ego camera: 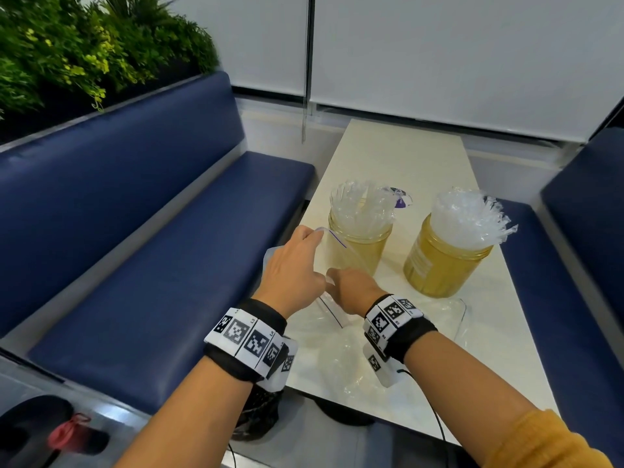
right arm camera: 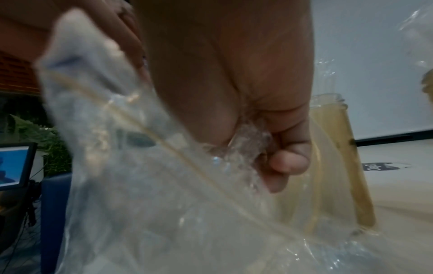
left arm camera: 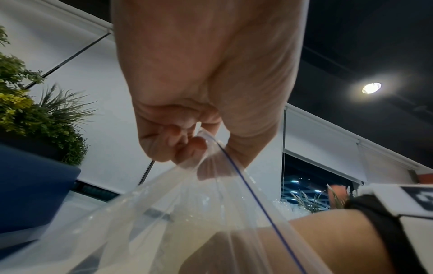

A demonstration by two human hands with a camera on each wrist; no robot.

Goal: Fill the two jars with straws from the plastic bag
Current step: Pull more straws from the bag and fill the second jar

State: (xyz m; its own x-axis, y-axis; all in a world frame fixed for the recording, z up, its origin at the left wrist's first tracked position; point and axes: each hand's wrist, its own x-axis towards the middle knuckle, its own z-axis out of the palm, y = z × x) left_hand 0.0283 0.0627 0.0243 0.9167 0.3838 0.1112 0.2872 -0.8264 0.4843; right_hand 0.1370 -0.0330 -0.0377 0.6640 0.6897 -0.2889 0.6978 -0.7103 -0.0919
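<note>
Two amber jars stand on the white table [ego camera: 405, 157]; the left jar [ego camera: 359, 244] and the right jar [ego camera: 442, 265] both have clear wrapped straws [ego camera: 466, 214] sticking out of the top. My left hand [ego camera: 312, 233] pinches the raised rim of a clear zip bag [ego camera: 341, 246] just left of the left jar; in the left wrist view its fingers [left arm camera: 199, 144] grip the bag [left arm camera: 187, 213] by its blue-lined edge. My right hand [ego camera: 351, 287] reaches inside the bag. In the right wrist view its fingers [right arm camera: 288, 163] curl around crinkled wrapped straws [right arm camera: 246, 140].
More crumpled clear plastic [ego camera: 439, 319] lies on the near part of the table. A small clear item with a purple label [ego camera: 400, 197] sits behind the left jar. Blue benches flank the table on the left [ego camera: 169, 248] and the right [ego camera: 557, 265].
</note>
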